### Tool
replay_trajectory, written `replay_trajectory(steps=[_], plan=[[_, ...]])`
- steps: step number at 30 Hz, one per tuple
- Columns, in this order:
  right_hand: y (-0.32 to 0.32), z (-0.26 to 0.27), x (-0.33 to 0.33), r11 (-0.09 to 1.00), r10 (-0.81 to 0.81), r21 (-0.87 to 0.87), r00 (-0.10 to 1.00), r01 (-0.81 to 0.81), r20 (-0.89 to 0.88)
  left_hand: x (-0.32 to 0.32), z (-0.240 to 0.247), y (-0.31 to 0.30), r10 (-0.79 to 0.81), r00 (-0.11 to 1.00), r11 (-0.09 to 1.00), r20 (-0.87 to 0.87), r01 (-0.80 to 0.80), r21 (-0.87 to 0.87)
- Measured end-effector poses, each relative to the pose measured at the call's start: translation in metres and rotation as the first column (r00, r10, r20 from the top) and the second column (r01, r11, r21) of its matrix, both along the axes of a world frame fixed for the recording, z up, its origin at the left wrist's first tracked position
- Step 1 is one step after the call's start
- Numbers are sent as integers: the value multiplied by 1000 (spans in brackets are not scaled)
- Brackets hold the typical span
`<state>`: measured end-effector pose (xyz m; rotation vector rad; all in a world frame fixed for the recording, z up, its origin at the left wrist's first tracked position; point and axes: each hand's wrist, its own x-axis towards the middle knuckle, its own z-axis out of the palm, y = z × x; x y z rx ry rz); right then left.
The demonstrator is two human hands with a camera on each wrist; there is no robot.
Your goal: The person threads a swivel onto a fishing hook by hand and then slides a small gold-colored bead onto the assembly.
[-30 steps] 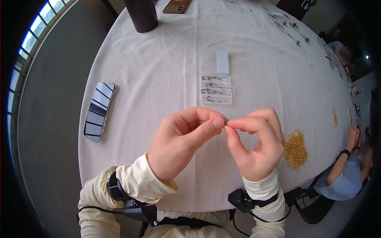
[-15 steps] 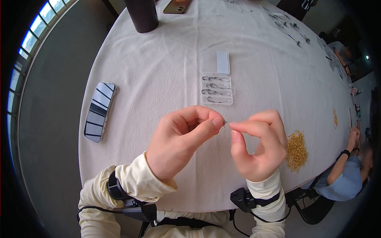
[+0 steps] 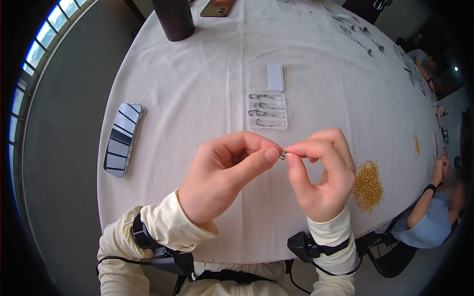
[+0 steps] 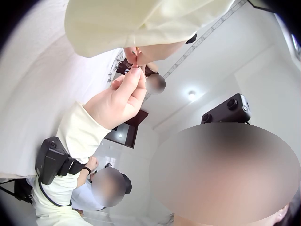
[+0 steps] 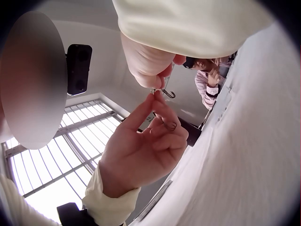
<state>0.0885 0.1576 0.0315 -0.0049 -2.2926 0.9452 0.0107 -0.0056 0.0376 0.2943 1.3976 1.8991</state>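
My left hand (image 3: pixel 217 172) pinches a small dark metal hook (image 3: pixel 283 155) between thumb and forefinger above the white cloth. From the other side, my right hand (image 3: pixel 326 172) pinches at the same small piece, its fingertips meeting the left ones. The right wrist view shows a curved hook (image 5: pixel 170 94) sticking out beside the joined fingertips, and another dark hook (image 5: pixel 170 125) against the curled fingers of my left hand (image 5: pixel 143 146). Beyond the hands lies a clear compartment box (image 3: pixel 267 109) with several dark hooks inside. Fingertips hide part of the held piece.
A phone (image 3: pixel 123 140) lies at left, a dark cup (image 3: pixel 174 19) and another phone (image 3: pixel 216 7) at the far side. Right of my hands is a heap of small golden pieces (image 3: pixel 368 186). A white lid (image 3: pixel 274 76) lies behind the box; another person's arm (image 3: pixel 422 204) is at right.
My right hand's fingertips, apart from the left ones half a second ago, have come back left to meet them at the small piece. My left hand has barely moved.
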Motion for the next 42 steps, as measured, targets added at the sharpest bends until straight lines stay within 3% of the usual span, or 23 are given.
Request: replay_trajectory(steps=[10, 15, 21, 29, 34, 42], plan=[[4, -1, -1, 1000, 14, -23, 1000, -14, -20, 0, 3, 0, -16, 1000, 1000, -6, 16, -26], [6, -1, -1, 979, 72, 195, 991, -50, -110, -3, 7, -2, -36, 999, 997, -17, 35, -66], [7, 2, -2, 955, 117, 287, 983, -72, -144, -3, 3, -3, -24, 998, 997, -57, 19, -76], [7, 1, -3, 953, 98, 300, 982, -45, -162, -3, 1, -3, 26, 998, 999, -59, -29, -46], [6, 2, -2, 967, 42, 255, 988, -3, -146, -6, 4, -3, -22, 1000, 999, 8, 22, -41], [9, 3, -1, 978, -16, 205, 990, 46, -142, -13, 6, -8, -77, 995, 997, -68, 77, 2]])
